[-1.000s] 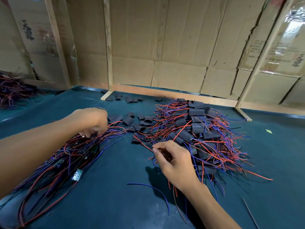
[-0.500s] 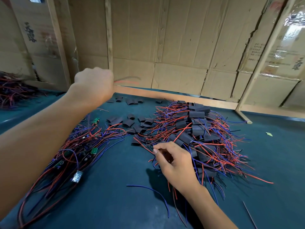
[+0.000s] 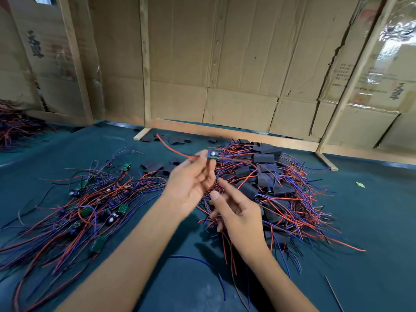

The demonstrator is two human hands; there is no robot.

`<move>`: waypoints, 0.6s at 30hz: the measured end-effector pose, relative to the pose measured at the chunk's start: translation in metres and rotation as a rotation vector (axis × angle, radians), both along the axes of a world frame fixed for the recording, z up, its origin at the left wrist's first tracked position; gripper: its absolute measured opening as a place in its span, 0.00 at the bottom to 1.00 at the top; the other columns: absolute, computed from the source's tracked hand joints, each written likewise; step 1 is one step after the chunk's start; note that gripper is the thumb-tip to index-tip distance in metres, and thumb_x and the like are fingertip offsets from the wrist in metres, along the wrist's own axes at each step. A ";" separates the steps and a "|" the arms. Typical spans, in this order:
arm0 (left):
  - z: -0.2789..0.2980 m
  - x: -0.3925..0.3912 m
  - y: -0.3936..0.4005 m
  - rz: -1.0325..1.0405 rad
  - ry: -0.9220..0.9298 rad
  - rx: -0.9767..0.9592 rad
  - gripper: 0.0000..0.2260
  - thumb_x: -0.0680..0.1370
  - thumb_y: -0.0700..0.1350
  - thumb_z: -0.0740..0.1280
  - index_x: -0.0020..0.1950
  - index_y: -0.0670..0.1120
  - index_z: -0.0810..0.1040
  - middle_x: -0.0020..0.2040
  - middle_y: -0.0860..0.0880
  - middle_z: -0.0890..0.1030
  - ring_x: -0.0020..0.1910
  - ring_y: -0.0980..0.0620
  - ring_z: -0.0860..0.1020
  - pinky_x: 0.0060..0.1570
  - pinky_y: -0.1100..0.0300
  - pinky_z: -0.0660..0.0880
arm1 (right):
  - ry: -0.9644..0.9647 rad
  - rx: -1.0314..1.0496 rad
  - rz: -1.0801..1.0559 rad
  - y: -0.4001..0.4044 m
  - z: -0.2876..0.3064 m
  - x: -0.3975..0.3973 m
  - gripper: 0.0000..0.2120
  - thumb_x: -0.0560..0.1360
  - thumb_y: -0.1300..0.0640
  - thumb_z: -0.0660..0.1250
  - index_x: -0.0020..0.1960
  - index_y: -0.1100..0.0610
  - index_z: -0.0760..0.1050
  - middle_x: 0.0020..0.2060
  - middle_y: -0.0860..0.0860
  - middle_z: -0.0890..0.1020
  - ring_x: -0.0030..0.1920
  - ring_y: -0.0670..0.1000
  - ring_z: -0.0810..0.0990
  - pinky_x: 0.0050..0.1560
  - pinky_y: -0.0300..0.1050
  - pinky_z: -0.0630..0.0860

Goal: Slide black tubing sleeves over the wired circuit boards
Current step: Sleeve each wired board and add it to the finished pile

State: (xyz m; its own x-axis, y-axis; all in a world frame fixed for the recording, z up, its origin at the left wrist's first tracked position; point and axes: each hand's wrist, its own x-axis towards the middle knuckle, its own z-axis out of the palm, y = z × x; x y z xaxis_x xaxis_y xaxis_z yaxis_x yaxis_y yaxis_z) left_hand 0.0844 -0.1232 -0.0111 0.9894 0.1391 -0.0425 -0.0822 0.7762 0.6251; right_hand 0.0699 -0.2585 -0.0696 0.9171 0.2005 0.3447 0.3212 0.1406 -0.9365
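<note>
My left hand (image 3: 191,185) was raised above the bench (image 3: 371,233), palm turned toward me, its grip closed in a pinch on a small green circuit board (image 3: 212,156) between thumb and fingertips. A red wire (image 3: 173,147) ran from the board up and to the left, hanging free in the air. My right hand (image 3: 236,212) sat just below and to the right of it, close but not touching, index finger stretched out toward the left hand and the other fingers loosely bent; whether that grip had hold of a sleeve I could not tell, though red and blue wires trailed down beneath the palm.

Under my left forearm lay the heap of bare wired boards (image 3: 90,206), spread across the left side of the green bench top. To the right, touching my right hand's far side, lay the pile of boards already sleeved (image 3: 265,176), black tubing among red and blue leads. Loose black sleeves (image 3: 155,165) were scattered between the two heaps, toward the back. Bare cloth showed in front of me and out to the right edge. A wooden frame (image 3: 225,132) and cardboard wall (image 3: 225,64) closed off the back of the bench. No containers held any of this; everything lay straight on the cloth.
</note>
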 end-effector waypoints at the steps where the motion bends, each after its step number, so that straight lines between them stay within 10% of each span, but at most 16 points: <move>1: -0.011 -0.001 -0.007 0.005 -0.007 -0.009 0.06 0.77 0.36 0.66 0.51 0.43 0.80 0.38 0.47 0.83 0.36 0.54 0.83 0.32 0.63 0.79 | 0.009 0.073 -0.015 -0.001 0.002 0.001 0.20 0.77 0.56 0.73 0.68 0.51 0.77 0.37 0.57 0.82 0.30 0.48 0.79 0.26 0.40 0.74; 18: -0.045 -0.017 -0.021 0.070 -0.029 -0.099 0.04 0.71 0.40 0.72 0.44 0.42 0.86 0.42 0.46 0.84 0.38 0.54 0.83 0.38 0.63 0.80 | 0.114 0.537 -0.082 -0.023 0.023 0.012 0.06 0.75 0.64 0.71 0.50 0.65 0.83 0.35 0.59 0.81 0.33 0.54 0.79 0.31 0.44 0.74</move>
State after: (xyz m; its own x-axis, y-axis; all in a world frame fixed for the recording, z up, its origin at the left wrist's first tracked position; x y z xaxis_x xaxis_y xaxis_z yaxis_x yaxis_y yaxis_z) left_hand 0.0671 -0.1439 -0.0558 0.9783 0.2049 -0.0315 -0.1554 0.8257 0.5423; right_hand 0.0816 -0.2815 -0.0464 0.9599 -0.0502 0.2759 0.2518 0.5870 -0.7694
